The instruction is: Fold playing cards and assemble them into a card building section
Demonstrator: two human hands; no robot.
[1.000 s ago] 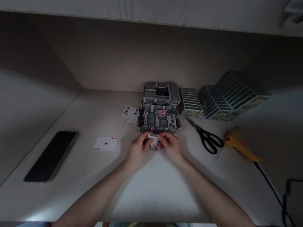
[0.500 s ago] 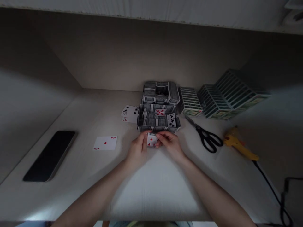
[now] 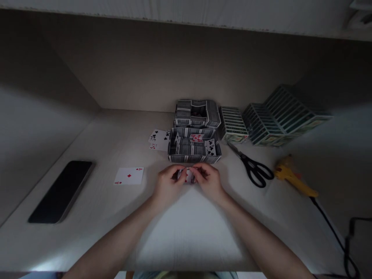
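Note:
Between my hands is a playing card (image 3: 189, 176), mostly covered by my fingers. My left hand (image 3: 170, 181) pinches its left side and my right hand (image 3: 207, 180) its right side, thumbs close together on the face. Just beyond my fingertips stands an open box built of playing cards (image 3: 194, 158), dark patterned backs outward, with several loose cards inside. Left of my left hand an ace of diamonds (image 3: 129, 176) lies face up on the white table. More face-up cards (image 3: 159, 139) lie against the box's left side.
Behind the box stands another card-built box (image 3: 183, 114) with a square opening. Striped card structures (image 3: 234, 122) stand to the right, near black-handled scissors (image 3: 255, 170) and a yellow glue gun (image 3: 296, 182) with a cord. A phone (image 3: 61, 192) lies left. A shelf edge (image 3: 186, 25) overhangs the table.
Both thumbs have moved inward over the card's face, covering more of it. The card sits slightly lower and to the right. The box and the other cards have stayed put.

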